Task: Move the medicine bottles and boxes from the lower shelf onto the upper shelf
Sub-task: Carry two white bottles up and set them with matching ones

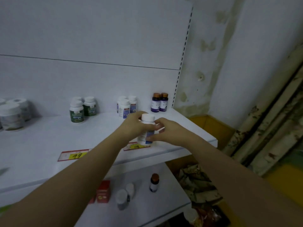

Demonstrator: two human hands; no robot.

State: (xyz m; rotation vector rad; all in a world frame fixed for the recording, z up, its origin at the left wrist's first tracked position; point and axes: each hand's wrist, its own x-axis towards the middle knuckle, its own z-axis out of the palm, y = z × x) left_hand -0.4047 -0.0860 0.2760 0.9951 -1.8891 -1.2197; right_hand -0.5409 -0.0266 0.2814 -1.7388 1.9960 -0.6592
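Note:
A white-capped medicine bottle (147, 126) with a blue label is held over the front of the upper shelf (49, 145). My left hand (133, 126) grips its left side, and my right hand (168, 131) pinches its right side with thumb and fingers. On the lower shelf (164, 207) stand a red box (103, 191), two white-capped bottles (125, 196) and a small brown-capped dark bottle (154, 182). My left forearm hides part of a second red box.
At the back of the upper shelf stand green-label bottles (82, 109), blue-label bottles (126, 105), two purple brown-capped bottles (159, 102) and white jars (13, 113) at far left. Price tags (73, 155) lie on the shelf front. Crumpled bags (198, 185) lie on the floor at right.

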